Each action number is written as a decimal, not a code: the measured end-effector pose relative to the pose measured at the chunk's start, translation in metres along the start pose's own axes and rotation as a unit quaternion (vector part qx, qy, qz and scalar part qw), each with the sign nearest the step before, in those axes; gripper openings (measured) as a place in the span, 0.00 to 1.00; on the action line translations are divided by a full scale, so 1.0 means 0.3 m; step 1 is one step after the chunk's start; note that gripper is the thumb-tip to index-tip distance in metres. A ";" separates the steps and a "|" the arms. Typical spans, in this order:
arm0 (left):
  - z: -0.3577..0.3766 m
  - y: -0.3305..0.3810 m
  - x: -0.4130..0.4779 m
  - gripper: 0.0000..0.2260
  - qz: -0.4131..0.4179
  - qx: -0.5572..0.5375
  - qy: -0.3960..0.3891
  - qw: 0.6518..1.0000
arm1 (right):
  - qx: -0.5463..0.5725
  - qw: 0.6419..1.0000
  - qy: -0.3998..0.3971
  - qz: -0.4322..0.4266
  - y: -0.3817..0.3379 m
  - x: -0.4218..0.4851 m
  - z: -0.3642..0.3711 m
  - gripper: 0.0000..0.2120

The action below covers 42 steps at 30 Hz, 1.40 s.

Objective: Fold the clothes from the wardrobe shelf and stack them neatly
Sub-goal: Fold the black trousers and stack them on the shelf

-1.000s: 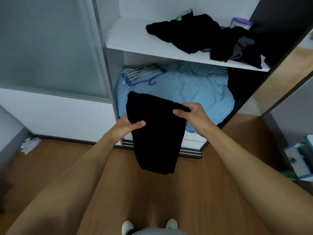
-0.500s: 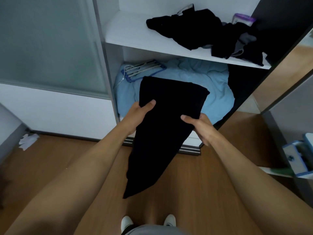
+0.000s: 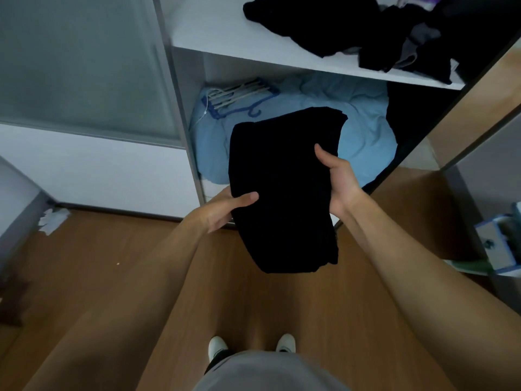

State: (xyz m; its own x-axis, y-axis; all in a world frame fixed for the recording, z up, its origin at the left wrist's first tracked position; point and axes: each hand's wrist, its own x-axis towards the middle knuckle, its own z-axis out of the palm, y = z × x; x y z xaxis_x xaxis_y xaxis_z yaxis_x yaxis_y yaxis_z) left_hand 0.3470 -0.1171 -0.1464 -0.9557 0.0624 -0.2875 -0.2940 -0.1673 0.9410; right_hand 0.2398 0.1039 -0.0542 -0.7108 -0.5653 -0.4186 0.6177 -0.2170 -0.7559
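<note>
Wood-plank floor [image 3: 98,277] in the foreground of the head view; open wardrobe beyond, with a frosted sliding door [image 3: 79,66] at left. White wardrobe shelf [image 3: 225,32] across the top, carrying a loose pile of dark clothes [image 3: 338,24] on its right half, unfolded, a grey piece among the black. Below the shelf, crumpled light-blue bedding [image 3: 363,131] filling the lower compartment, with a bundle of hangers [image 3: 239,94] lying on its far left part.

Black garment [image 3: 282,193] held in the air in front of the lower compartment, above the floor, apart from shelf and pile. Folded to a long panel: long axis running from the wardrobe side back toward the body, far end pointing up and slightly right, near end hanging rounded over the floor. Left hand [image 3: 217,210] gripping the left edge, thumb on top, fingers hidden beneath. Right hand [image 3: 341,179] gripping the right edge, thumb laid on the cloth, fingers behind.

Crumpled white paper [image 3: 53,220] on the floor at left; blue-and-white box [image 3: 499,244] at the right edge; two white shoes [image 3: 217,345] at the bottom.
</note>
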 end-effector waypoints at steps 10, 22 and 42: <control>0.159 0.114 0.114 0.15 0.051 -0.025 0.140 0.989 | 0.021 0.999 0.020 0.032 -0.088 -0.008 -0.172 0.29; -0.033 0.112 0.011 0.31 -0.086 -0.028 0.204 0.975 | -0.171 0.975 0.134 -0.044 0.237 0.116 -0.080 0.13; -0.178 -0.221 -0.005 0.11 -0.097 -0.091 0.257 0.957 | -0.217 0.942 0.212 0.142 0.460 0.205 -0.082 0.25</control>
State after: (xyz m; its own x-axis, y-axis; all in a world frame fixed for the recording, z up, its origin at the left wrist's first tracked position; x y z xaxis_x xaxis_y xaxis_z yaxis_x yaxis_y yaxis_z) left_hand 0.3673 -0.1587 -0.2179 -0.7485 -0.3745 -0.5473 -0.4190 -0.3727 0.8280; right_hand 0.2731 0.0588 -0.1967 -0.6650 -0.1623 -0.7290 0.6731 0.2925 -0.6792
